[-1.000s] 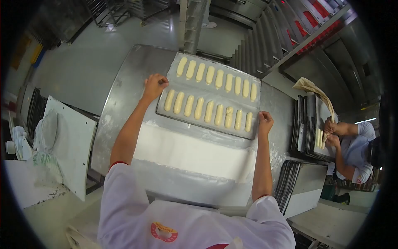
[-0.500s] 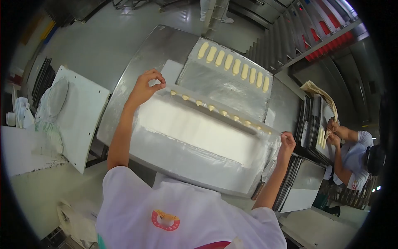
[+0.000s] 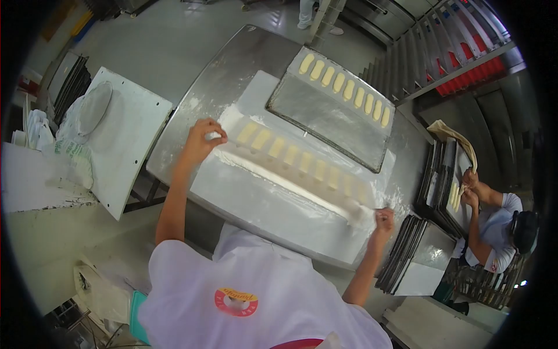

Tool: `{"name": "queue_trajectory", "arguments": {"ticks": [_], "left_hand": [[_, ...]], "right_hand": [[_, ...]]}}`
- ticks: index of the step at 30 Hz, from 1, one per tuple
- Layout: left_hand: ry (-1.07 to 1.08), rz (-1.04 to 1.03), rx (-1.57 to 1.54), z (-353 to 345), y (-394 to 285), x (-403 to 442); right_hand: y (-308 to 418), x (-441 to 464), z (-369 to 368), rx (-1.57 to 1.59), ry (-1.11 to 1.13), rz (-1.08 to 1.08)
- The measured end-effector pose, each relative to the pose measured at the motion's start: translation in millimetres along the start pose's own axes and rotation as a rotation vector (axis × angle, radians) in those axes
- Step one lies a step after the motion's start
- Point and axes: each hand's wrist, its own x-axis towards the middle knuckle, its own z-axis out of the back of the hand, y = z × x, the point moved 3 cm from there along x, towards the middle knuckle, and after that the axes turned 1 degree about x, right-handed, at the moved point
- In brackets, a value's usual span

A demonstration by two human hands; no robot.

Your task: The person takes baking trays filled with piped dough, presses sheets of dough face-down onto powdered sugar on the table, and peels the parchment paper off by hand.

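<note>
My left hand (image 3: 206,139) pinches one end of a thin translucent sheet (image 3: 261,161), and my right hand (image 3: 383,221) pinches its other end. The sheet stretches between them above the metal worktable. A slanting row of several pale dough pieces (image 3: 290,154) shows beneath or behind it, faint and blurred; whether they touch the sheet I cannot tell. Along the row's near side lies a band of white powder, probably flour (image 3: 285,189). Beyond the row a metal baking tray (image 3: 328,129) holds several pale oblong dough pieces (image 3: 349,90) along its far edge.
The metal worktable (image 3: 218,75) bears powder traces. At left stands a white board (image 3: 131,131) with a round lid-like disc. At right are stacked dark trays (image 3: 404,250) and a co-worker (image 3: 494,215) handling dough and cloth. A slatted rack (image 3: 430,55) stands at the far right.
Both hands have come nearer my body, drawing the sheet with them. The wide flour patch is now a narrow band, and the dough row shows behind it. My view has shifted slightly.
</note>
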Motion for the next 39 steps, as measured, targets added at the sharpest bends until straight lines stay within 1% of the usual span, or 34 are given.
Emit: {"name": "queue_trajectory", "arguments": {"ticks": [1,3,4,5,6,7,8,9,10,11,14,17,19,21,22,24,25,27,28,30,33,37,39], "left_hand": [[-0.015,0.034,0.015,-8,19,-13],[-0.036,0.069,0.029,-24,33,-34],[-0.133,0.204,-0.061,-30,36,-44],[-0.227,0.338,-0.151,-35,43,-53],[-0.317,0.4,-0.255,-44,58,-59],[-0.312,0.398,-0.256,-44,52,-61],[-0.315,0.516,-0.241,-47,49,-62],[-0.315,0.635,-0.226,-50,44,-64],[-0.304,0.63,-0.232,-51,37,-62],[-0.307,0.595,-0.221,-52,29,-60],[-0.316,0.549,-0.227,-57,31,-59],[-0.3,0.539,-0.214,-59,49,-61],[-0.275,0.535,-0.191,-60,59,-59],[-0.255,0.58,-0.162,-57,64,-56],[-0.238,0.575,-0.162,-55,63,-52],[-0.158,0.568,-0.115,-52,59,-41],[-0.153,0.565,-0.115,-52,56,-36],[-0.167,0.489,-0.064,-50,49,-29],[-0.168,0.495,-0.059,-46,43,-27],[-0.08,0.505,-0.039,-44,30,-22],[-0.095,0.497,0.047,-42,28,-20],[-0.138,0.503,-0.014,-50,40,-15],[-0.094,0.489,0.005,-52,39,-13]], "right_hand": [[-13,-13,-4,-0.161,0.024,-0.06],[-26,-38,-18,-0.159,0.052,-0.195],[-26,-46,-21,-0.108,0.036,-0.248],[-24,-48,-25,-0.109,0.038,-0.249],[-23,-49,-25,-0.027,-0.038,-0.309],[-23,-52,-26,0.056,-0.119,-0.369],[-20,-52,-30,0.053,-0.128,-0.369],[-19,-50,-35,0.044,-0.127,-0.418],[-18,-49,-37,0.035,-0.128,-0.464],[-22,-50,-34,0.029,-0.141,-0.464],[-47,-51,-28,-0.017,-0.15,-0.408],[-70,-51,-22,-0.284,-0.207,-0.382],[-72,-43,-24,-0.26,-0.247,-0.383],[-67,-32,-28,-0.402,-0.226,-0.353],[-66,-27,-29,-0.406,-0.241,-0.363],[-67,-17,-33,-0.576,-0.232,-0.41],[-68,-12,-34,-0.577,-0.236,-0.413],[-74,-8,-36,-0.568,-0.197,-0.444],[-83,-7,-35,-0.567,-0.19,-0.448],[-99,-2,-33,-0.286,-0.097,-0.354],[-66,-2,-41,-0.264,-0.134,-0.417],[-78,4,-45,-0.194,-0.142,-0.426],[-82,7,-45,-0.148,-0.085,-0.39]]}}
